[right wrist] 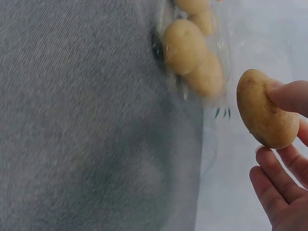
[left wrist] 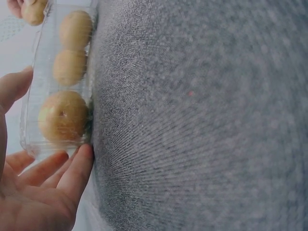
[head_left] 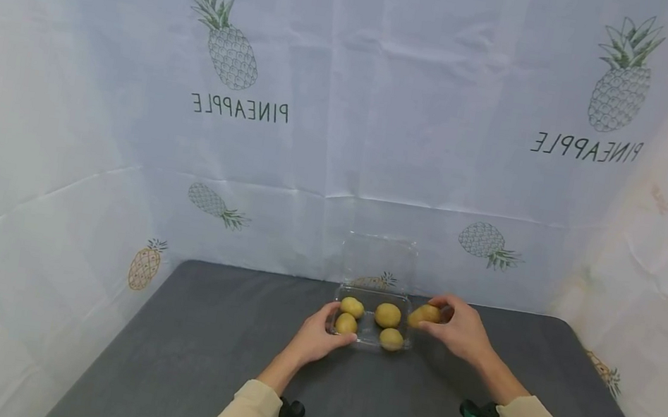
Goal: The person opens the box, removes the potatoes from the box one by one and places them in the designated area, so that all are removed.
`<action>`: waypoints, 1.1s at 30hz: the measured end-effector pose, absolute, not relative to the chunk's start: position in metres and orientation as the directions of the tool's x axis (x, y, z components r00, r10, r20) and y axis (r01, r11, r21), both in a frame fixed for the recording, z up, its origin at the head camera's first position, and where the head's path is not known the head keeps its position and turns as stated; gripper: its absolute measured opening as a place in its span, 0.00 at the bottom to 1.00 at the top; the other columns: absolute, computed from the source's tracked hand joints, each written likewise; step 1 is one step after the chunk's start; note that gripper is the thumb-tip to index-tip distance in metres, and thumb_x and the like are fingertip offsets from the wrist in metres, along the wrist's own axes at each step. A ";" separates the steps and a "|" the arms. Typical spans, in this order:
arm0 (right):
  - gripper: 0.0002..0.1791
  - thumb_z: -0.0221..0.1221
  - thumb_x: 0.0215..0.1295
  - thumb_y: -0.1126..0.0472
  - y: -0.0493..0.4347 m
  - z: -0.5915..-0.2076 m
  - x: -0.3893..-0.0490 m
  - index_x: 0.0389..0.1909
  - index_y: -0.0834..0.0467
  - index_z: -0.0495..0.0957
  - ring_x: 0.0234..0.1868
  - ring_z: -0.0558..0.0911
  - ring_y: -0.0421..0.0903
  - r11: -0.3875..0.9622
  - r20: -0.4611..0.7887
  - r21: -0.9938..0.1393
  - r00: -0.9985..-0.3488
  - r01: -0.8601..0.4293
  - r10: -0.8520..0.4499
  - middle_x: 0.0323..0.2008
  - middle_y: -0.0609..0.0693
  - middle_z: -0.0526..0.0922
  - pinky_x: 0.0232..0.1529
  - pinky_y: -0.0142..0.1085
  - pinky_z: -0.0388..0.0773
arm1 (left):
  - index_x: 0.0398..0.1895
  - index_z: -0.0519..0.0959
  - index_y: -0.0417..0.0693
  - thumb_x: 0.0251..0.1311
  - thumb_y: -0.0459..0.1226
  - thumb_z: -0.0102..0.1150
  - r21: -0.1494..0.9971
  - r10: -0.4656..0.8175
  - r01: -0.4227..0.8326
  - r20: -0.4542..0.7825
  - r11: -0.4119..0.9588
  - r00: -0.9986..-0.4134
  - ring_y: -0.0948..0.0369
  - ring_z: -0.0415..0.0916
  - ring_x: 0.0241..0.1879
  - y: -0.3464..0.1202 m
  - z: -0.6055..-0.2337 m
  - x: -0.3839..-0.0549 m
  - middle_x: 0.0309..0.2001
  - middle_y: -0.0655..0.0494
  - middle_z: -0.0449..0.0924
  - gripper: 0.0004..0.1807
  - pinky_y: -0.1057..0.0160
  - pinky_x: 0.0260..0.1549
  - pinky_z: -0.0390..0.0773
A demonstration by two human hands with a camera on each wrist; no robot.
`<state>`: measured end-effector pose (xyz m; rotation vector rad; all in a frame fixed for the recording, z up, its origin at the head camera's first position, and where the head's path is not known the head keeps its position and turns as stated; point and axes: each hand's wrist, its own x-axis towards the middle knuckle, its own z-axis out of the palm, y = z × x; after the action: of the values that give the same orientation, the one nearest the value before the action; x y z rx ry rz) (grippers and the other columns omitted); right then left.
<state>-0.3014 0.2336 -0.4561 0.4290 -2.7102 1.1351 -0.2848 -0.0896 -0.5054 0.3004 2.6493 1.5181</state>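
A clear plastic clamshell box [head_left: 367, 327] sits at the table's far edge, its transparent lid [head_left: 379, 254] raised behind it. Several potatoes lie inside, among them one at the back right [head_left: 387, 315] and one at the front left [head_left: 346, 323]. My left hand [head_left: 316, 336] holds the box's left end, thumb at the front rim and fingers along the end wall [left wrist: 41, 187]. Just beyond the box's right side, my right hand [head_left: 459, 329] pinches another potato [right wrist: 264, 110] between thumb and fingers, raised above the table.
The table has a dark grey cloth top [head_left: 260, 369]. White cloth printed with pineapples [head_left: 337, 95] hangs behind the box and along both sides. A black device is strapped to each wrist, the right one [head_left: 479, 414] partly green.
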 end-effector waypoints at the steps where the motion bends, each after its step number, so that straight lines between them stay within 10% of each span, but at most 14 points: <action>1: 0.27 0.74 0.60 0.50 0.236 -0.458 -0.302 0.55 0.60 0.79 0.38 0.78 0.47 0.669 0.264 -0.670 -0.946 -0.321 -0.189 0.44 0.53 0.81 0.33 0.41 0.77 | 0.78 0.61 0.47 0.62 0.52 0.70 0.861 0.206 0.133 0.033 0.491 -0.978 0.41 0.71 0.65 -0.090 -0.505 -0.285 0.72 0.39 0.65 0.46 0.40 0.58 0.75; 33: 0.29 0.66 0.68 0.54 0.246 -0.499 -0.327 0.59 0.72 0.75 0.52 0.80 0.65 0.728 0.102 -0.676 -0.993 -0.113 -0.060 0.52 0.69 0.80 0.48 0.56 0.78 | 0.77 0.62 0.47 0.61 0.50 0.71 0.851 0.192 0.140 0.048 0.506 -0.980 0.41 0.73 0.63 -0.089 -0.508 -0.285 0.71 0.40 0.68 0.45 0.40 0.55 0.76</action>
<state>-0.3267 0.2462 -0.4989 0.1436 -2.8524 1.1234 -0.2850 -0.0893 -0.5077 0.2961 2.6798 1.5071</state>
